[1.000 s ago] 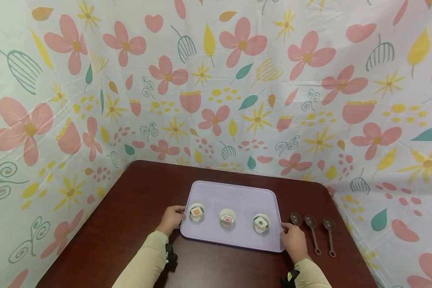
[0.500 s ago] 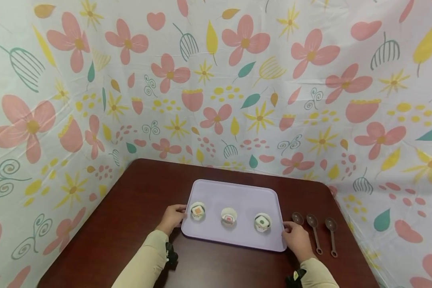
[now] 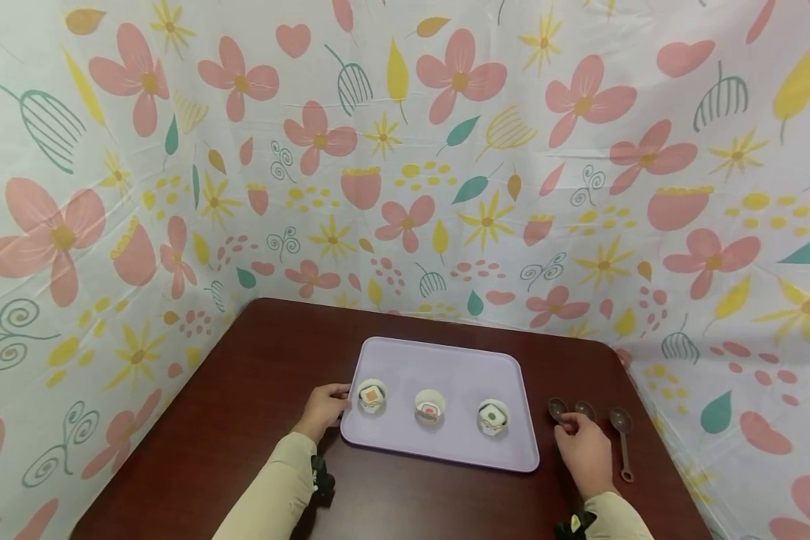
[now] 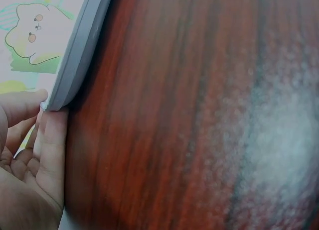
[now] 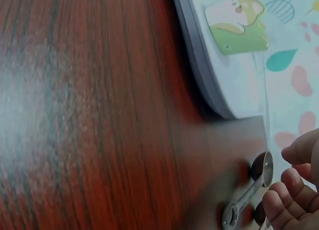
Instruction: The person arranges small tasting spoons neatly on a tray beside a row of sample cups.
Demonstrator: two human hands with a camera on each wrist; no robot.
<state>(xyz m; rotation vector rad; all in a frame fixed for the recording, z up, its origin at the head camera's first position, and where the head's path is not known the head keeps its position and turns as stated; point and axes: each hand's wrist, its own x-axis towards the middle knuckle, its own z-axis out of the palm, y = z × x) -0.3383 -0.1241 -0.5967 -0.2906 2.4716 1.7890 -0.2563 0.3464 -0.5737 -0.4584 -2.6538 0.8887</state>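
A flowery cloth (image 3: pixel 405 161) hangs behind the desk (image 3: pixel 391 495) and round its sides. The purple tray (image 3: pixel 439 367) lies near the desk's middle. The left hand (image 3: pixel 322 411) has its grip clamped on the tray's left edge, maybe to keep it still. The right hand (image 3: pixel 586 454) is nearer the desk's right edge, its grip apart, at the left spoon (image 3: pixel 557 407); I can't tell if it touches. It blocks the handles of that one and the middle spoon (image 3: pixel 585 409). The right spoon (image 3: pixel 624 442) shows whole, handle toward the near edge, perhaps so it's easy to grab. On the tray, the left cup (image 3: pixel 370 409), middle cup (image 3: pixel 430 399) and right cup (image 3: pixel 494 430) stand in a row, maybe spread so they don't bump. Each has something small and white inside.
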